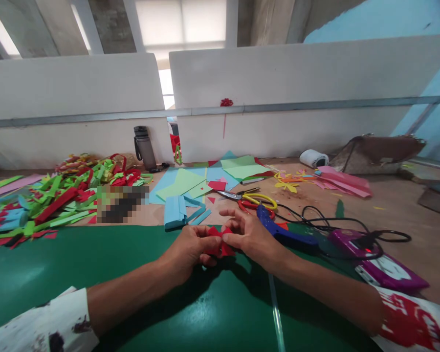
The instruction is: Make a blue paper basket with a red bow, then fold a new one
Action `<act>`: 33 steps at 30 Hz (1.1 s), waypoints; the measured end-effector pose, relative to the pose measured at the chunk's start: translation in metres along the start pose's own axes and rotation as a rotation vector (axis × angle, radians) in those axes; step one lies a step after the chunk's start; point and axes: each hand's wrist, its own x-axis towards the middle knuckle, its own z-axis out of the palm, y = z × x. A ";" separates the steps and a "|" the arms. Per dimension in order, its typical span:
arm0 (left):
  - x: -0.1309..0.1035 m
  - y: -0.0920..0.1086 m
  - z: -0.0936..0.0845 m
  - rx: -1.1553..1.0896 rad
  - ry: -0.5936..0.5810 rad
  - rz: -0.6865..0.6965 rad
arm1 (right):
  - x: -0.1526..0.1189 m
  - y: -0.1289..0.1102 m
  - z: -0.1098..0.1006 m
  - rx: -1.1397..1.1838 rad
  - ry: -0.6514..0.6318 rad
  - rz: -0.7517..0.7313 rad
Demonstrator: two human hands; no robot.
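Note:
Over the green tabletop (pixel 139 274), my left hand (pixel 185 247) and my right hand (pixel 254 239) meet around a small red paper flower (pixel 227 249) with petal-like lobes. Thumb and fingers of each hand pinch one side of it, and part of it is hidden by them. Just beyond my right hand lies a blue glue gun (pixel 288 235), close to scissors with yellow handles (pixel 266 199) and a red-handled pair partly covered. A clear glue stick (pixel 275 308) rests on the green surface below my right forearm. Folded light-blue paper (pixel 174 213) lies beyond my left hand.
Green, red and blue paper strips (pixel 64 195) are heaped at the left, near a dark bottle (pixel 144 149). Light-green sheets (pixel 185 183) lie at the back. Black cords run to a purple power strip (pixel 381 259). A brown bag (pixel 377 154) stands back right.

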 end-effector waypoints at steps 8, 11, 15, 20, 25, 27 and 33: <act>-0.001 0.001 0.002 0.011 0.000 0.006 | -0.003 -0.007 0.001 -0.028 0.000 0.004; 0.001 0.001 -0.001 -0.006 -0.041 -0.003 | -0.002 -0.005 0.000 -0.008 0.031 0.007; 0.002 0.000 -0.002 -0.019 -0.052 -0.006 | 0.000 -0.001 -0.002 0.010 0.037 0.010; 0.003 -0.001 0.000 -0.012 -0.010 0.022 | -0.001 -0.002 -0.001 0.007 -0.013 0.023; 0.004 0.000 -0.003 -0.069 0.047 0.025 | 0.001 -0.003 -0.004 0.095 0.045 -0.039; 0.005 0.000 -0.005 -0.094 0.072 0.015 | 0.001 -0.003 -0.006 0.138 0.084 -0.072; 0.008 0.003 -0.008 -0.161 0.118 -0.002 | 0.006 -0.003 -0.012 0.210 0.281 -0.105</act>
